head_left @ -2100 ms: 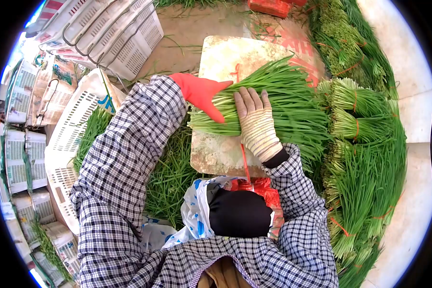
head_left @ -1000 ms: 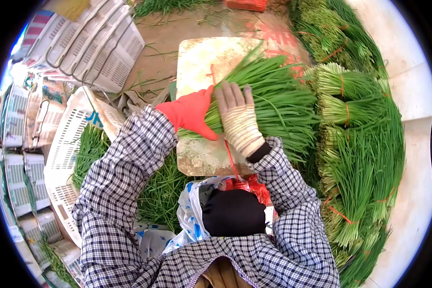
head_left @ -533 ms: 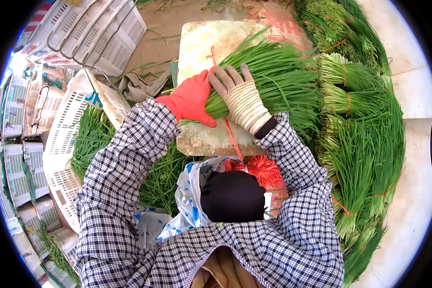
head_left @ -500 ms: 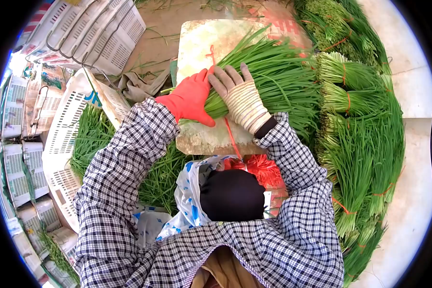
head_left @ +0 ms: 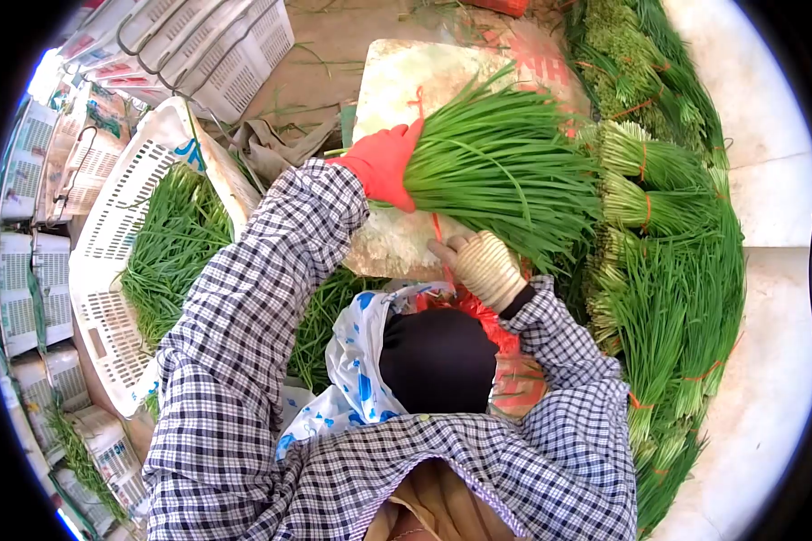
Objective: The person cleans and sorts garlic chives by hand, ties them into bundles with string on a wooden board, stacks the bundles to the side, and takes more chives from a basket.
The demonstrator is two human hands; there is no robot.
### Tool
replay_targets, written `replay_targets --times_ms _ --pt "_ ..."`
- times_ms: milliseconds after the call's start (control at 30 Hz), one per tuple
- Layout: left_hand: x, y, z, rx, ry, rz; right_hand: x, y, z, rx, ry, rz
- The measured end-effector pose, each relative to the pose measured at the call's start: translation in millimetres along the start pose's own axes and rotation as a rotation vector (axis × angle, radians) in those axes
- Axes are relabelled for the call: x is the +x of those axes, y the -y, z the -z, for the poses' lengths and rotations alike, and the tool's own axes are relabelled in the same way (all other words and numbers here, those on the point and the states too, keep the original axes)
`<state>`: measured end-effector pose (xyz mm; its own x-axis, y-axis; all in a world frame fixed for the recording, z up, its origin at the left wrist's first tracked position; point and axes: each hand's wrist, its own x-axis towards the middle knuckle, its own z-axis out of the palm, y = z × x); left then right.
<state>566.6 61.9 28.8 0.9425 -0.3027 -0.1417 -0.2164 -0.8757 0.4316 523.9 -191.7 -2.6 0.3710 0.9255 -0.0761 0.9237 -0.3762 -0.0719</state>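
My left hand (head_left: 386, 167), in a red glove, is wrapped round the stem end of a loose bunch of garlic chives (head_left: 505, 167). The bunch lies across a worn, pale board (head_left: 406, 77), its green leaves fanned to the right. A thin red tie (head_left: 438, 225) passes beneath it; one end shows above the stems. At the board's near edge, my right hand (head_left: 487, 269), in a cream knitted glove with grey fingertips, pinches the tie's near part. A cluster of red ties (head_left: 487, 316) hangs just below that hand, partly covered by it.
Tied bunches of chives (head_left: 668, 270) are piled along the right, beside a pale ledge (head_left: 785, 316). On the left stands a white slatted basket (head_left: 99, 316) with loose chives (head_left: 171, 243). Stacked white crates (head_left: 244, 72) stand at the upper left. A patterned plastic bag (head_left: 347, 361) is near my body.
My right hand has left the top of the bunch and come down to the red tie at the near edge. My left hand keeps its hold on the stems. The view has shifted slightly.
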Motion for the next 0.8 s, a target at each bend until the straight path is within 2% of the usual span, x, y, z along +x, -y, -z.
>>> replay_targets --times_ms 67,167,200,267,333,400,467,500,600,667,733,767,800 --pt "1 -1 1 0.014 -0.010 0.008 12 0 -11 0.023 -0.132 -0.020" --pt "3 4 -1 0.031 -0.012 0.012 27 5 13 0.383 -0.181 -0.172" --pt "2 5 1 0.037 -0.030 0.013 28 14 35 0.387 -0.157 -0.177" --pt "2 4 5 0.041 0.034 0.038 16 19 30 0.347 -0.168 -0.195" --pt "4 6 7 0.012 0.053 0.052 -3 18 22 0.510 -0.386 -0.117" --pt "5 9 5 0.037 -0.021 -0.018 -2 15 29 0.583 -0.344 -0.146" --pt "7 9 8 -0.021 0.043 0.024 14 3 38 0.443 -0.337 -0.211" --pt "7 7 9 -0.028 0.072 0.046 34 0 67 0.288 -0.406 -0.129" --pt "7 9 2 -0.034 0.058 0.096 103 -38 83 -0.129 -0.259 -0.036" --pt "10 17 3 -0.066 0.075 -0.014 145 -65 63 -0.188 -0.317 -0.051" --pt "18 27 -2 -0.063 0.048 0.009 159 -91 21 0.249 -0.475 -0.158" --pt "19 25 2 -0.059 0.073 0.010 159 -97 24 0.414 -0.321 -0.292" --pt "20 21 6 -0.059 0.106 0.008 158 -99 24 0.608 -0.305 -0.393"
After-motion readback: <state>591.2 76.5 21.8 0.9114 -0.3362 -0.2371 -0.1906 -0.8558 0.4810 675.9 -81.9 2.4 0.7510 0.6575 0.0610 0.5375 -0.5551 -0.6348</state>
